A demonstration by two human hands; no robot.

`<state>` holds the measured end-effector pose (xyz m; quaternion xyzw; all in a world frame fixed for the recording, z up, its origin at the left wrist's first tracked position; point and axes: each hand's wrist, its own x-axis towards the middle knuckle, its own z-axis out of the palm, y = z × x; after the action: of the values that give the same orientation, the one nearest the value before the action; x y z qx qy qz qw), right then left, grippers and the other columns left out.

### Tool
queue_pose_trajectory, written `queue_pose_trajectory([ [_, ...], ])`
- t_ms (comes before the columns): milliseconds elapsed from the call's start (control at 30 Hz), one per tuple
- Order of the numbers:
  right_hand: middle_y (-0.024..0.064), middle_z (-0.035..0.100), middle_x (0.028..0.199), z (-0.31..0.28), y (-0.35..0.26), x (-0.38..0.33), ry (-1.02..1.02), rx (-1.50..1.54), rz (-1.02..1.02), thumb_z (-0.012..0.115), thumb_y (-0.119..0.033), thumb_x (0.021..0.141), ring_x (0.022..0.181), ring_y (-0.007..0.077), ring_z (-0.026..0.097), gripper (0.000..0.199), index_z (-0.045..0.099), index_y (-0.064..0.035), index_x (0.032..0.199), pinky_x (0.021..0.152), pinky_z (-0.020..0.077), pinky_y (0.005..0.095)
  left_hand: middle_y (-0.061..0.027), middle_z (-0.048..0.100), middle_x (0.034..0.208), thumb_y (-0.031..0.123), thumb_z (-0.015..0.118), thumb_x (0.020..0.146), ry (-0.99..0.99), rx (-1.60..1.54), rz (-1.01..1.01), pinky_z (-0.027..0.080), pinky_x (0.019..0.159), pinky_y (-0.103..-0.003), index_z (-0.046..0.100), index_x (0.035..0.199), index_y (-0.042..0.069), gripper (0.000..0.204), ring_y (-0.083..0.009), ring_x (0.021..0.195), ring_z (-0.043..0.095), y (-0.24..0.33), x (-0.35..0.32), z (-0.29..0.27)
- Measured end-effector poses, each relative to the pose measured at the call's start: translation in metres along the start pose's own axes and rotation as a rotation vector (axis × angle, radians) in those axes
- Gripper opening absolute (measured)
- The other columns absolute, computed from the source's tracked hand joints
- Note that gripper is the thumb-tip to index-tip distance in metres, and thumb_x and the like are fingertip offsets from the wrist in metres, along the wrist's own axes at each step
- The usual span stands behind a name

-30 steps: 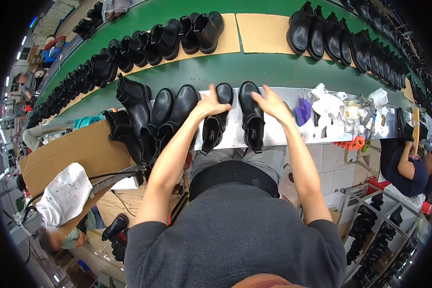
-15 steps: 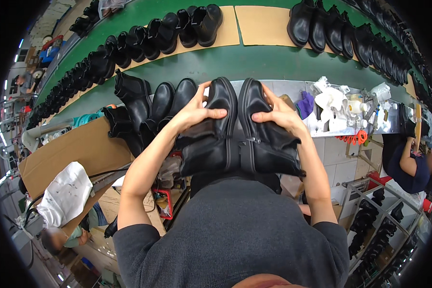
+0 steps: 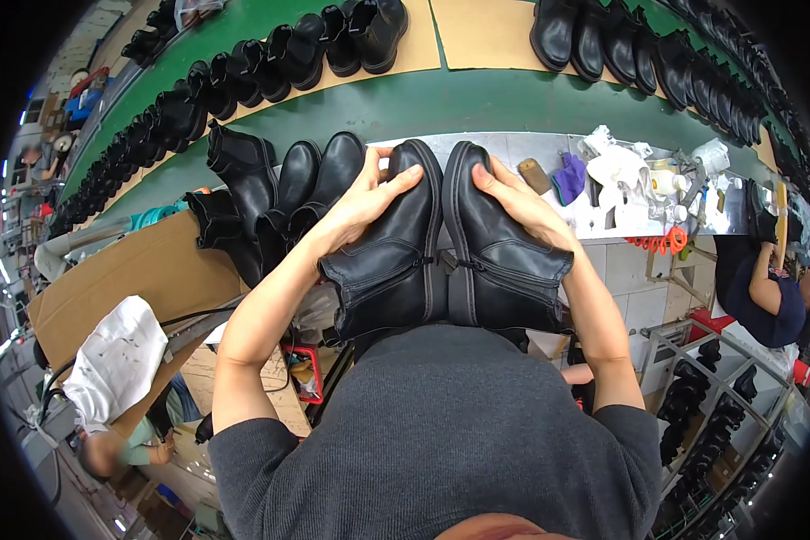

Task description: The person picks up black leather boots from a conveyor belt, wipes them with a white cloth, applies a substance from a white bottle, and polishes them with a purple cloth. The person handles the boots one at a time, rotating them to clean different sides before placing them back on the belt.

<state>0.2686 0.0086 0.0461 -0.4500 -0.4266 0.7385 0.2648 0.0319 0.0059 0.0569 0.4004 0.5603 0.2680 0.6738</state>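
We hold two boots. The left boot (image 3: 396, 261) is black and a bit shiny, and the right boot (image 3: 504, 252) is black too. Their soles in the middle look dark grey. More black boots (image 3: 288, 184) stand beside them. The belt (image 3: 405, 99) is green, with tan cardboard sheets (image 3: 477, 27) on it. The surface (image 3: 549, 148) is silver grey. On it we see a purple cloth (image 3: 569, 176), a small brown block (image 3: 535, 175) and white things (image 3: 616, 166). Something orange (image 3: 668, 241) hangs at its edge, maybe scissors, but it is too small to tell. Our sweater (image 3: 441, 432) is dark grey. The big cardboard (image 3: 126, 279) is brown, and the bag (image 3: 112, 360) on it is white.
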Motion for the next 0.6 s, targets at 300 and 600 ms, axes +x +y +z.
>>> queue_pose_trajectory([
  [300, 0.0081, 0.058, 0.117, -0.005, 0.023, 0.005, 0.091, 0.011, -0.076, 0.062, -0.039, 0.090, 0.105, 0.0157, 0.055, 0.057, 0.049, 0.0026, 0.127, 0.093, 0.0426, 0.0269, -0.0237, 0.048, 0.124, 0.035, 0.066, 0.088, -0.057, -0.003, -0.035, 0.042, 0.096, -0.036, 0.021, 0.139, 0.004, 0.075, -0.0235, 0.116, 0.050, -0.007, -0.001, -0.001],
  [600, 0.0215, 0.044, 0.124, -0.053, -0.035, 0.004, -0.645, 1.224, -0.254, 0.051, -0.039, 0.091, 0.108, 0.0435, 0.051, 0.073, 0.018, -0.0074, 0.147, 0.056, 0.0593, 0.0496, -0.0234, 0.033, 0.143, 0.053, 0.063, 0.083, -0.469, -0.951, 0.326, 0.053, 0.089, -0.041, 0.025, 0.145, 0.007, 0.086, -0.0389, 0.114, 0.054, 0.054, -0.026, 0.016],
])
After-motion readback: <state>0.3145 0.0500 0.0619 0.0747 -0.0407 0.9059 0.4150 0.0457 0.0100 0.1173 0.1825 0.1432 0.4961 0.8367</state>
